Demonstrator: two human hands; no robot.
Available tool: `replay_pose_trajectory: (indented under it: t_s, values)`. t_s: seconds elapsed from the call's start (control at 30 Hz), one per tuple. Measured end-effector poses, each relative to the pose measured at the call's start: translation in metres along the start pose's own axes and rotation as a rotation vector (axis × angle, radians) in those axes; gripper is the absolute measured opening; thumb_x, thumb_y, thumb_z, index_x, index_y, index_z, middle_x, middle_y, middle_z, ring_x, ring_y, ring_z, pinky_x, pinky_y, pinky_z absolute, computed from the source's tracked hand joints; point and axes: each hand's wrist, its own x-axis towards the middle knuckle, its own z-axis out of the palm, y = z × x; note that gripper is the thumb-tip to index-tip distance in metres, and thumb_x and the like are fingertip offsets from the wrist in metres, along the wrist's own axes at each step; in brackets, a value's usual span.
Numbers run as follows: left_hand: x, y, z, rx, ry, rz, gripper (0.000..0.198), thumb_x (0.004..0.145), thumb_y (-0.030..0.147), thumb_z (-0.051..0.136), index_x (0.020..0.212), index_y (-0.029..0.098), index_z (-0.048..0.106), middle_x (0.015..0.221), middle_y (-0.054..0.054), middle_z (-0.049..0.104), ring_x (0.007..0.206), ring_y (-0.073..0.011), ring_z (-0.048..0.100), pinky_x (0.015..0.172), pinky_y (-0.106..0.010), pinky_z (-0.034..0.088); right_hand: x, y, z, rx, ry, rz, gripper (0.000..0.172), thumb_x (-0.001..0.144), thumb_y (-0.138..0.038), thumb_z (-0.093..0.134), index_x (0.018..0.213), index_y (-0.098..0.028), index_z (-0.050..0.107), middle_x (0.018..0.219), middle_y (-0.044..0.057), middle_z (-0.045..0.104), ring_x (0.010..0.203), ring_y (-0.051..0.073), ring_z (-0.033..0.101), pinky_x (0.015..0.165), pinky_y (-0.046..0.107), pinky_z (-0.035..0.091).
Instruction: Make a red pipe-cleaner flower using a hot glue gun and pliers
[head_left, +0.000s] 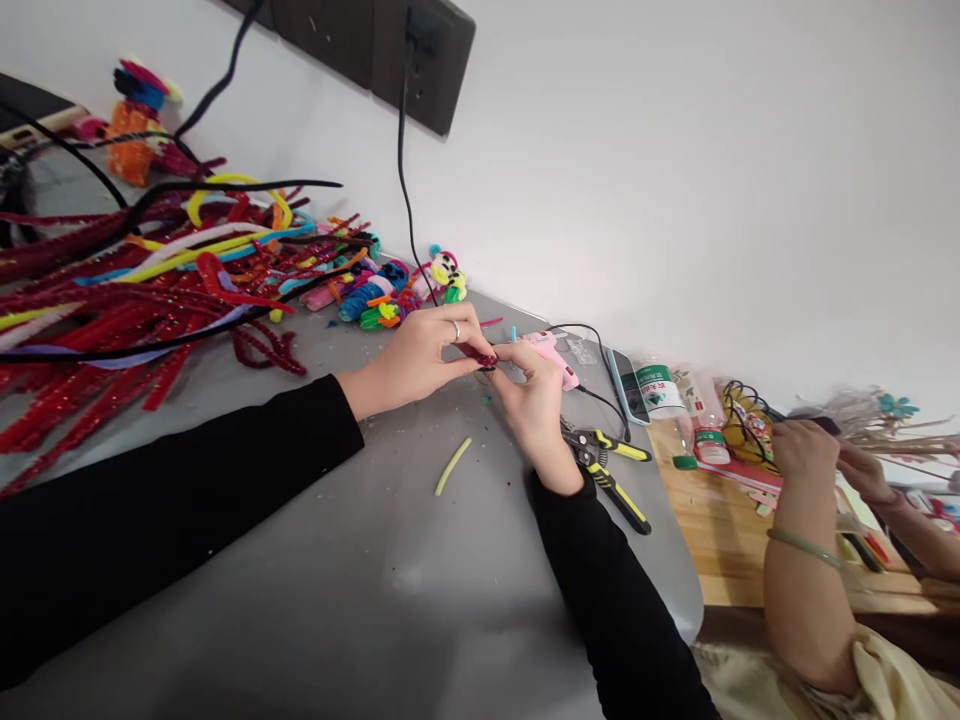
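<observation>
My left hand (424, 352), with a ring on one finger, and my right hand (534, 405) meet over the grey table (360, 570). Both pinch a short piece of dark red glittery pipe cleaner (478, 354) between their fingertips. A pink glue gun (553, 355) lies just behind my right hand, its black cord running off to the right. Yellow-and-black pliers (611, 470) rest on the table beside my right wrist. A short yellow-green pipe cleaner piece (453, 465) lies on the table in front of my hands.
A big heap of red and coloured pipe cleaners (127, 290) covers the table's left, with small finished figures (390, 290) by the wall. A phone (627, 384) and bottles (664, 405) lie to the right. Another person's hands (806, 450) work at a wooden table (720, 540).
</observation>
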Motion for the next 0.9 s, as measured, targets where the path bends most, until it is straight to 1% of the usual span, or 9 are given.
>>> replay_pose_trajectory:
  t_s: [0.17,0.27,0.37,0.47,0.57,0.73,0.9]
  values:
    - [0.0006,-0.0016,-0.0005,-0.019,0.003,-0.022,0.016,0.093,0.031,0.068,0.087,0.021,0.079,0.083,-0.003,0.066,0.079,-0.0169,0.065,0.072,-0.029,0.053,0.0000,0.0028,0.0002,-0.020,0.004,-0.013,0.014,0.084,-0.021,0.060,0.081,-0.024,0.074,0.085,0.002,0.079,0.079,0.021,0.070,0.077,0.036,0.056]
    - [0.0022,-0.0016,-0.0028,-0.042,-0.020,-0.048,0.017,0.093,0.035,0.069,0.089,0.022,0.080,0.089,-0.004,0.070,0.083,-0.0179,0.067,0.076,-0.030,0.054,0.0003,0.0053,0.0008,-0.027,-0.002,-0.001,0.013,0.084,-0.020,0.060,0.082,-0.024,0.073,0.085,0.002,0.078,0.081,0.022,0.070,0.080,0.036,0.056]
    - [0.0035,-0.0014,-0.0051,-0.057,-0.038,-0.031,0.017,0.091,0.037,0.073,0.096,0.022,0.080,0.096,-0.005,0.071,0.087,-0.0186,0.067,0.079,-0.031,0.056,0.0011,0.0063,0.0004,-0.018,-0.001,-0.002,0.011,0.085,-0.020,0.062,0.085,-0.024,0.073,0.089,0.003,0.079,0.085,0.023,0.070,0.083,0.037,0.056]
    - [0.0038,-0.0016,-0.0058,-0.066,-0.050,-0.025,0.018,0.091,0.037,0.073,0.100,0.023,0.080,0.097,-0.006,0.071,0.087,-0.0186,0.067,0.079,-0.031,0.056,0.0017,0.0062,-0.0009,-0.007,-0.012,-0.036,0.012,0.085,-0.019,0.063,0.090,-0.024,0.073,0.092,0.003,0.079,0.086,0.023,0.070,0.083,0.037,0.055]
    - [0.0036,-0.0021,-0.0052,-0.051,-0.045,-0.026,0.018,0.093,0.038,0.071,0.097,0.024,0.081,0.096,-0.006,0.071,0.088,-0.0189,0.067,0.079,-0.031,0.055,0.0013,0.0055,-0.0019,-0.011,-0.021,-0.075,0.017,0.083,-0.015,0.063,0.093,-0.023,0.074,0.094,0.003,0.079,0.087,0.022,0.070,0.084,0.037,0.055]
    - [0.0027,-0.0032,-0.0036,-0.038,0.001,0.051,0.018,0.095,0.037,0.070,0.092,0.023,0.080,0.093,-0.005,0.072,0.086,-0.0185,0.068,0.079,-0.031,0.055,0.0001,0.0044,-0.0016,-0.008,-0.033,-0.087,0.015,0.086,-0.018,0.064,0.093,-0.024,0.075,0.096,0.003,0.080,0.088,0.023,0.070,0.087,0.038,0.055]
    - [0.0018,-0.0038,-0.0035,-0.012,0.008,0.104,0.020,0.097,0.036,0.068,0.091,0.022,0.080,0.089,-0.005,0.073,0.081,-0.0166,0.068,0.074,-0.029,0.054,-0.0005,0.0047,-0.0003,-0.012,-0.024,-0.078,0.014,0.086,-0.018,0.064,0.091,-0.023,0.076,0.094,0.003,0.080,0.086,0.022,0.071,0.084,0.037,0.055]
